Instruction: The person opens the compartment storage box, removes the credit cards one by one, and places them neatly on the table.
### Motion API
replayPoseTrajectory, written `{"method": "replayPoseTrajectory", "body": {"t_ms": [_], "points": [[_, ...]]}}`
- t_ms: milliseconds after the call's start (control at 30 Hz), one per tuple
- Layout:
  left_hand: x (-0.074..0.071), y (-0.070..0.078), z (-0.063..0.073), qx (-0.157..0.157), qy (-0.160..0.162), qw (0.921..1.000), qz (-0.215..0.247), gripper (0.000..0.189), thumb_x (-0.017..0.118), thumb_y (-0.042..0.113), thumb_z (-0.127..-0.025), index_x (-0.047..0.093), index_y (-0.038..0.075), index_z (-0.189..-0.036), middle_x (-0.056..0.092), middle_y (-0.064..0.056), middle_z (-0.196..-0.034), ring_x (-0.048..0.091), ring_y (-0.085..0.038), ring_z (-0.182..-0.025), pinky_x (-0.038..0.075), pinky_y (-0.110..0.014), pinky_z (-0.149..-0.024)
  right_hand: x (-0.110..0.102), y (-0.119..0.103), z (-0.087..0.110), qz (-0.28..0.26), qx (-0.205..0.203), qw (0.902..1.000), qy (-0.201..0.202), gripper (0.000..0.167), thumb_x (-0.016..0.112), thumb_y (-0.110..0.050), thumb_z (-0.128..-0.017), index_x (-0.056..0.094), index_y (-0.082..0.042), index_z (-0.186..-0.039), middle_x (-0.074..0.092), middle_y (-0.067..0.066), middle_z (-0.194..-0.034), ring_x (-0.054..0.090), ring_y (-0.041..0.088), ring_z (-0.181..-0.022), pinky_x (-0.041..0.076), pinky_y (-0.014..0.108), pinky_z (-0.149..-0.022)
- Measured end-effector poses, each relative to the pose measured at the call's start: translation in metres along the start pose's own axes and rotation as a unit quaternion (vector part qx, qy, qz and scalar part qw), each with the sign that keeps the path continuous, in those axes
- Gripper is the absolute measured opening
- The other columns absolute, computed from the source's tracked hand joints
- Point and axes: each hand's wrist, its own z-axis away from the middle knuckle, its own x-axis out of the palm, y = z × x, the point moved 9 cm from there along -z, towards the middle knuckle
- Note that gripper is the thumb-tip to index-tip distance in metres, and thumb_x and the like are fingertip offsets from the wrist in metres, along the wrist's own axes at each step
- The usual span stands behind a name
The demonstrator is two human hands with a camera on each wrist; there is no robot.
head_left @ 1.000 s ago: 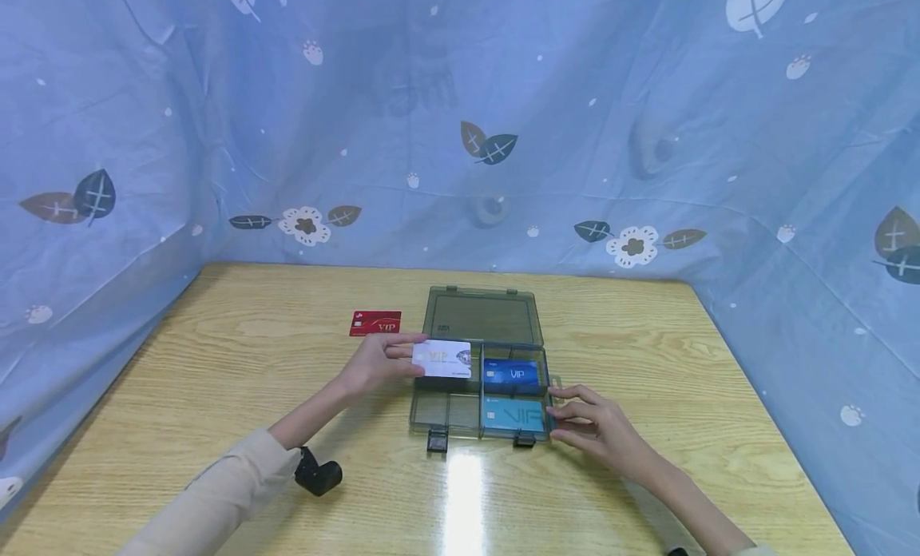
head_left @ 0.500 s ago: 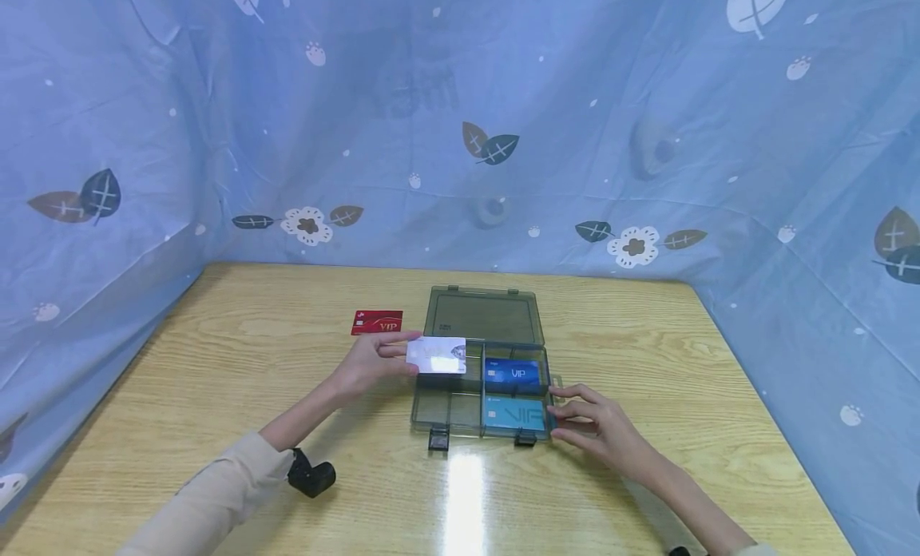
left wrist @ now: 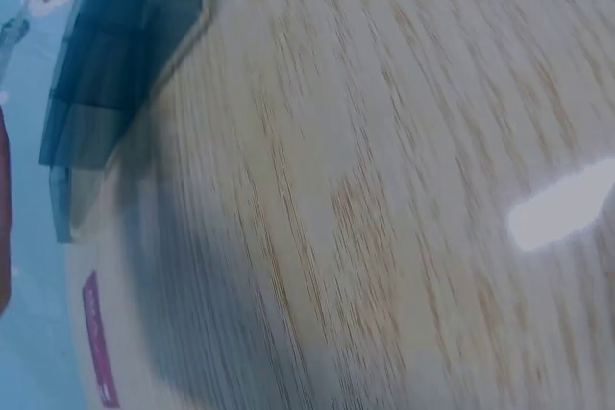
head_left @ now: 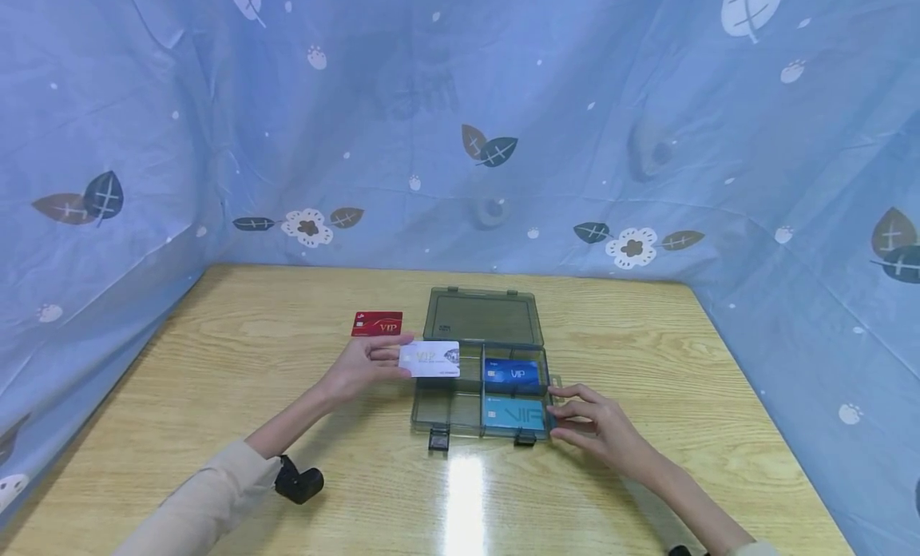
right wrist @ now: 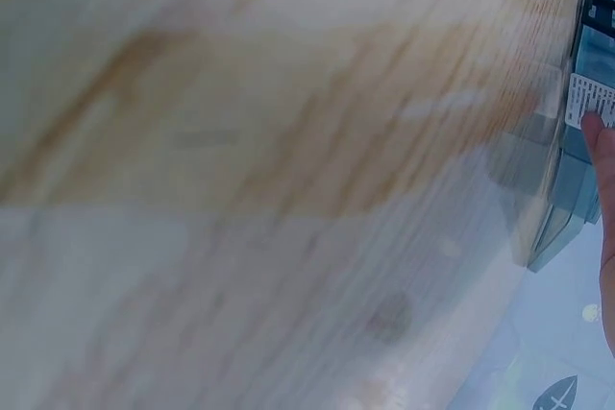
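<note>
My left hand (head_left: 359, 370) pinches the left end of a white VIP card (head_left: 434, 359), held above the back-left part of a smoky see-through divided box (head_left: 431, 408). In the box's right half lie a blue VIP card (head_left: 512, 373) at the back and a teal VIP card (head_left: 513, 413) in front. With its fingertips my right hand (head_left: 596, 428) touches the box's right side. The right wrist view has one fingertip against a printed white label (right wrist: 590, 101) on the box's side. Only a sliver of the left hand (left wrist: 4, 213) enters the left wrist view.
Behind the left hand a red VIP card (head_left: 378, 323) lies on the wooden table (head_left: 287, 300). The box's lid (head_left: 483, 316) is folded back flat, and its two latches (head_left: 438, 439) stick out in front. A blue patterned cloth (head_left: 402, 101) hangs around the table.
My left hand has drawn the white VIP card a little to the left, uncovering more of the box's back-left part. The right hand and the box stay in place.
</note>
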Motion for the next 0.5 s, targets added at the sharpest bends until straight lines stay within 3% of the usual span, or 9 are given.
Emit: {"method": "replayPoseTrajectory", "body": {"t_ms": [267,500], "points": [[-0.009,0.001,0.005,0.034,-0.021,0.9989,-0.022,0.064,0.078,0.01,-0.08,0.05,-0.003,-0.136,0.062,-0.02,-0.121,0.063,-0.027,-0.107,0.052,-0.027,-0.085,0.0,0.0,-0.002,-0.002,0.002,1.0,0.001,0.021,0.073,0.006,-0.079,0.069,0.006,-0.1,0.058,0.025,-0.115,0.067,0.031,-0.088,0.056,0.029,-0.069],[-0.025,-0.005,0.012,0.028,-0.012,0.999,-0.033,0.065,0.078,0.01,-0.079,0.05,-0.002,-0.137,0.064,-0.019,-0.114,0.062,-0.026,-0.104,0.052,-0.025,-0.082,0.0,-0.002,0.0,0.008,-0.012,0.9999,0.006,0.023,0.074,0.01,-0.076,0.069,0.007,-0.098,0.058,0.026,-0.113,0.067,0.033,-0.088,0.056,0.031,-0.067]]}}
